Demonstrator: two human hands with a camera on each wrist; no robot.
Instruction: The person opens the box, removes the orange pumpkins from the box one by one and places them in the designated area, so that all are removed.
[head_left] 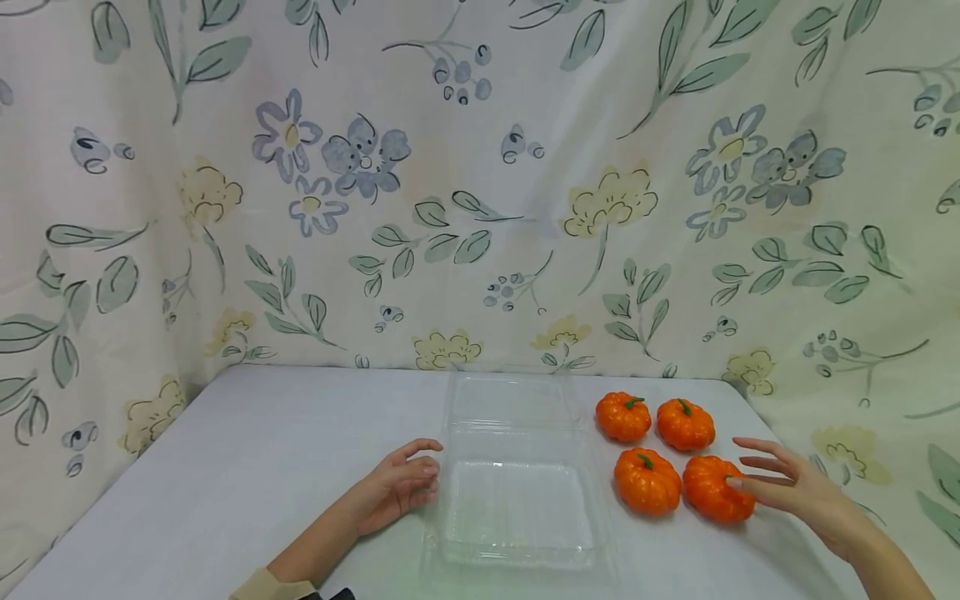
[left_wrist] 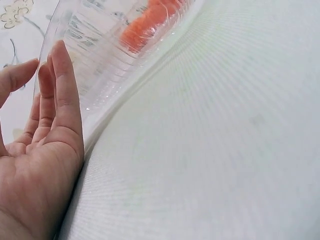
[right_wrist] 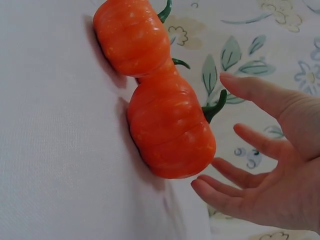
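An open clear plastic clamshell box [head_left: 517, 504] lies on the white table, its lid [head_left: 513, 400] folded back toward the curtain. My left hand [head_left: 401, 487] rests on the table at the box's left side, fingers relaxed and holding nothing. To the right of the box sit several small orange pumpkins with green stems, in two rows. My right hand [head_left: 795, 492] is at the front right pumpkin [head_left: 716, 492], fingers spread and loosely bent beside it. In the right wrist view a gap shows between the thumb and that pumpkin [right_wrist: 172, 130]; whether a fingertip touches it I cannot tell.
The front left pumpkin [head_left: 647, 483] is beside the box's right wall. Behind are the back left pumpkin [head_left: 622, 417] and back right pumpkin [head_left: 686, 427]. A floral curtain [head_left: 465, 183] hangs along the far edge and sides of the white table [head_left: 285, 433].
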